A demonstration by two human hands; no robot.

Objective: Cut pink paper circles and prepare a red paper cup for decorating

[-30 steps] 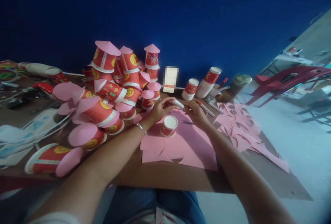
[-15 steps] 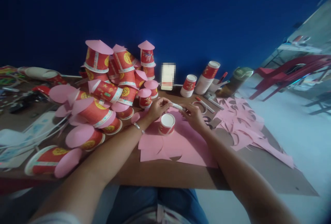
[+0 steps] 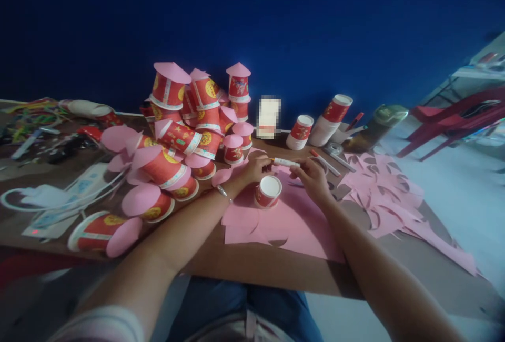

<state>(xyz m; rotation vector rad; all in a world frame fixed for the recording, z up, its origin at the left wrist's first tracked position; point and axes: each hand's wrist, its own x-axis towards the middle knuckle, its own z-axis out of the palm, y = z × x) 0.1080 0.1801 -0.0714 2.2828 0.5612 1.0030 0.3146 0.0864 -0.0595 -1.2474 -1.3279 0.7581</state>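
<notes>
In the head view, my right hand [image 3: 314,176] pinches the right end of a slim white tube [image 3: 286,163] with printing on it and an orange tip. Its tip points at my left hand [image 3: 258,169], whose fingers are curled close beside it; what they hold, if anything, is hidden. Below the tube a red and white paper cup [image 3: 268,193] stands bottom up. Under that cup lie pink paper sheets [image 3: 303,231] with curved cuts.
Several red cups with pink paper cones [image 3: 169,166] are piled to the left, beside a power strip [image 3: 71,200]. Stacked cups [image 3: 331,118], a bottle [image 3: 379,126] and tape [image 3: 333,148] stand behind. Pink paper scraps [image 3: 379,194] cover the right side.
The view has turned slightly left, so things sit further right. My hands have drawn a little apart, and the tube's orange tip now shows beside my left fingers.
</notes>
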